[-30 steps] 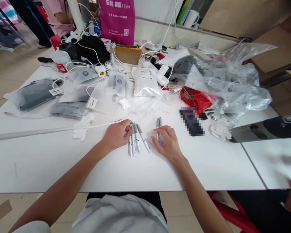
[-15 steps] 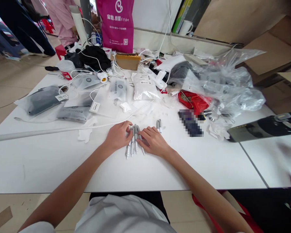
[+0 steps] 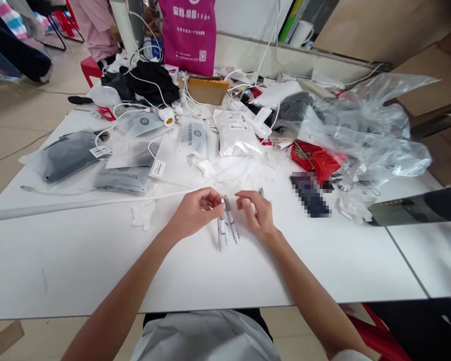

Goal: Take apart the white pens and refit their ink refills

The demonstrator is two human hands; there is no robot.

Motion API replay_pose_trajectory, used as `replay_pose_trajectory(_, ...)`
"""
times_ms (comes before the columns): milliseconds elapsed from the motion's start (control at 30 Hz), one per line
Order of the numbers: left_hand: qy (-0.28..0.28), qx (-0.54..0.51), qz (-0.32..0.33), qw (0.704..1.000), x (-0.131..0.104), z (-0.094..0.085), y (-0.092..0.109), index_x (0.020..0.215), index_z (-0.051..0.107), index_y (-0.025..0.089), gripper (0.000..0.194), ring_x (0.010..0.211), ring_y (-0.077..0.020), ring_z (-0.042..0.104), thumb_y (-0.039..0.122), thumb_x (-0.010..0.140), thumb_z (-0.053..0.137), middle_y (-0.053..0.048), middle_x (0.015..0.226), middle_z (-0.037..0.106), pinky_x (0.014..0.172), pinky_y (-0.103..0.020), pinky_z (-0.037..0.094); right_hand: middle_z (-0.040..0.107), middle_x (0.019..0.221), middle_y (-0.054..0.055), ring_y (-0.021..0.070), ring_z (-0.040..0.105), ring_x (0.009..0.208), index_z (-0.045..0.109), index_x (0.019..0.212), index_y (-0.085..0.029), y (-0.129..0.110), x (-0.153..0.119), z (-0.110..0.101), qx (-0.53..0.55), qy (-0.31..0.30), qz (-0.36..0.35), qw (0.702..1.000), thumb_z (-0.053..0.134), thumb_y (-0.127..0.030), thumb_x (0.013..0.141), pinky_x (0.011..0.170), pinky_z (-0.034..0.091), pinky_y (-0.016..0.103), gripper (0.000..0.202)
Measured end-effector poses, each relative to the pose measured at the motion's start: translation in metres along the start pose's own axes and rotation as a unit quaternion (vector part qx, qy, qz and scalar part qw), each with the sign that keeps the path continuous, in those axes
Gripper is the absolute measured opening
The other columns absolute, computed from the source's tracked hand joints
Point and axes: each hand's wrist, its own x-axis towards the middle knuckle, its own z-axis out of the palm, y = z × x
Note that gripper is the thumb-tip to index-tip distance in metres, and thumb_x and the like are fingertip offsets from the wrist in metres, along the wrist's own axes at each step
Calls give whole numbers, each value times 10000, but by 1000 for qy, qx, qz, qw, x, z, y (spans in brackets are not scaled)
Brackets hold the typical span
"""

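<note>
Currently at least 3 silver/white pens (image 3: 232, 220) are bunched btwn the hands on the white desk (image 3: 173, 281), abt mid-width, lower ends toward the near edge. L hand (image 3: 197, 213): thumb at upper ends of the pens, fingers curled, gap narrow; can't tell if it's a real grip or just contact. R hand (image 3: 258, 213): just R of the bunch, apart from it, index + thumb spread, nothing visible btwn them. Another pen (image 3: 261, 191) is mostly hidden behind R hand, only its grey end shows. White cable (image 3: 78, 204) runs from desk's L edge to L hand. Crumpled tissue (image 3: 143, 213) is L of L hand. Pixelated dark item (image 3: 310, 195) is R of R hand, can't ID. Bottle (image 3: 417, 208) further R. Toward far edge: plastic packets (image 3: 122, 178) on L, white parcel (image 3: 236, 133) mid, red bag (image 3: 319, 163) + clear plastic (image 3: 372, 145) on R, purple bag (image 3: 190, 37) at back.
</note>
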Motion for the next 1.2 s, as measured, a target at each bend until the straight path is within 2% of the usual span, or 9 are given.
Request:
replay_pose_trajectory(167,54,-108,17,993,3,1,3,969,627,200,201,879,-228,769,368,967,737,-62,897,737,738,-350,619,739,778,50,216,701,651,699,1288,-242,0,-14,-13,96,13,20,995,355,-666,1095,609,544,384,579)
replay_pose_trajectory(333,26,62,60,996,2,1,-10,1025,578,233,189,845,-185,678,408,1096,571,-38,925,692,732,-322,537,632,711,13,155,541,552,767,1156,-269,3,-10,-9,2,-26,15,1000,562,-415,1087,523,435,326,261)
replay_pose_trajectory(467,11,233,110,966,4,-5,-20,910,511,229,307,711,-166,513,348,1154,368,-19,824,587,673,-326,417,546,668,-8,150,480,552,748,1114,-246,4,-6,-6,-12,-48,-39,998,575,-304,1090,521,386,309,184)
replay_pose_trajectory(600,30,233,53,970,9,-9,-27,724,395,221,500,587,-149,406,477,1153,375,14,642,438,586,-331,323,562,684,-4,165,500,578,725,1131,-258,5,-6,-5,-28,-56,-71,995,592,-260,1078,552,413,316,143)
replay_pose_trajectory(667,33,205,39,977,10,-11,-28,774,493,220,467,626,-144,485,545,1110,499,11,703,544,602,-311,376,579,701,4,171,507,592,718,1160,-260,6,-6,-6,-33,-54,-81,995,599,-242,1071,568,425,323,149)
replay_pose_trajectory(767,23,168,89,982,11,-14,-27,1054,636,225,282,801,-158,610,507,1059,632,-30,983,698,720,-297,481,602,730,11,172,511,611,700,1223,-254,7,-4,-7,-32,-44,-93,994,611,-199,1060,578,432,322,194)
replay_pose_trajectory(933,23,218,56,974,9,-18,-25,748,579,204,467,597,-126,462,487,1115,523,19,666,553,609,-297,380,673,782,26,171,545,623,695,1244,-244,4,-3,-7,-51,-47,-123,990,629,-170,1047,596,461,323,220)
replay_pose_trajectory(1100,-22,197,111,974,8,-19,-22,1146,703,240,280,799,-146,613,500,1041,683,-21,1035,732,727,-283,453,700,838,34,169,587,662,683,1291,-234,7,-2,-8,-70,-33,-144,987,665,-144,1021,633,494,323,285)
replay_pose_trajectory(1200,-33,199,51,978,7,-18,-20,911,702,210,382,653,-132,529,492,1113,542,3,791,670,645,-289,394,716,893,44,176,626,713,677,1292,-242,9,-2,-10,-83,-35,-152,984,672,-139,1016,657,517,327,295)
